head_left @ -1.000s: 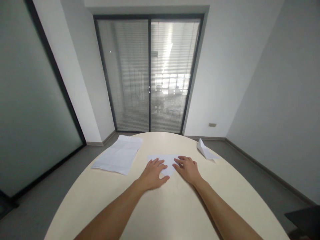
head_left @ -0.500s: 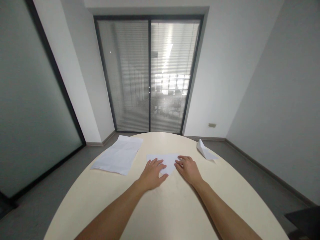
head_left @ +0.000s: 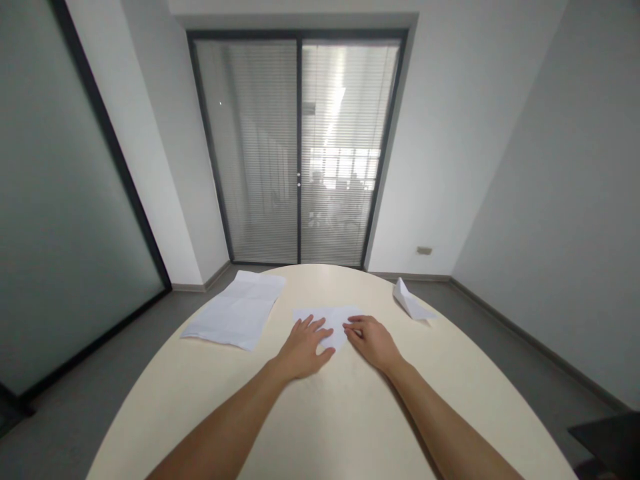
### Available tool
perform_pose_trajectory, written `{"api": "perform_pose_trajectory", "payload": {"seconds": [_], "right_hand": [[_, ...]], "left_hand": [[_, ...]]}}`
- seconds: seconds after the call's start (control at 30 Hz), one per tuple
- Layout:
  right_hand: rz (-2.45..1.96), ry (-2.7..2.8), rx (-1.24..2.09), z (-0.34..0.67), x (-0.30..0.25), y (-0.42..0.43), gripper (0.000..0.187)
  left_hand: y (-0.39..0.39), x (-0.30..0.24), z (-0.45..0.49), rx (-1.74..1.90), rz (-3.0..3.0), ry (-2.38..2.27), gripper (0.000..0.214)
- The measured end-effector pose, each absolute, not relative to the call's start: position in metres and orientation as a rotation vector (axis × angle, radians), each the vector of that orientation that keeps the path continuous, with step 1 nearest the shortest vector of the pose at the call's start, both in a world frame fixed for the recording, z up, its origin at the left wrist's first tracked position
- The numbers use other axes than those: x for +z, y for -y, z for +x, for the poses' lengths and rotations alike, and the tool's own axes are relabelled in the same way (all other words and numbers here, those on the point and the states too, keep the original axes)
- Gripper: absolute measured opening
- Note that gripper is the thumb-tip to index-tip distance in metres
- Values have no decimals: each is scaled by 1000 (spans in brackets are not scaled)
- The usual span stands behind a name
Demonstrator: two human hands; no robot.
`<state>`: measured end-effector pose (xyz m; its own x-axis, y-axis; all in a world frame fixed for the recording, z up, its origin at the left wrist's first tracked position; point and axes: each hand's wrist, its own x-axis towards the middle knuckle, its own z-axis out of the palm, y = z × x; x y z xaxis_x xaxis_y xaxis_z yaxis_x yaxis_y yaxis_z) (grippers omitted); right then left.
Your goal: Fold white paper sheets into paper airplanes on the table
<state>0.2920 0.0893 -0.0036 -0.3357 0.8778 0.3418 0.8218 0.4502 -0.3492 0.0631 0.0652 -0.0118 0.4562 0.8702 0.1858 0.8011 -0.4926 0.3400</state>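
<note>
A small folded piece of white paper [head_left: 336, 316] lies on the table in front of me, roughly triangular, its point toward me. My left hand [head_left: 306, 347] rests flat across its left part, fingers spread and thumb apart, covering some of it. At the paper's right edge is my right hand [head_left: 373, 341], its fingers bent and drawn together with the thumb on that edge. The fingertips hide the exact grip.
White paper sheets [head_left: 237, 310] lie at the left of the round cream table [head_left: 320, 427]. A folded paper shape [head_left: 410, 303] stands near its far right edge. Beyond are a glass door with blinds [head_left: 250, 153] and grey walls. Something dark [head_left: 607, 440] shows at lower right.
My right hand has shifted slightly left and toward me along the paper's edge, its fingers closing together. My left hand has stayed in place.
</note>
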Motion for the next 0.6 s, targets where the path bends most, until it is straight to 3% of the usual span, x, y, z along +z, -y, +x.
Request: {"api": "perform_pose_trajectory", "payload": {"seconds": [0.3,0.6], "right_hand": [[-1529,2153,7,292,-1,-88,31],[-1296,2232,230,290,-4,-88,30]], "left_hand": [[-63,-7,62,542,2525,-1332,43],[-62,-4,62,556,2571,-1203,40]]}}
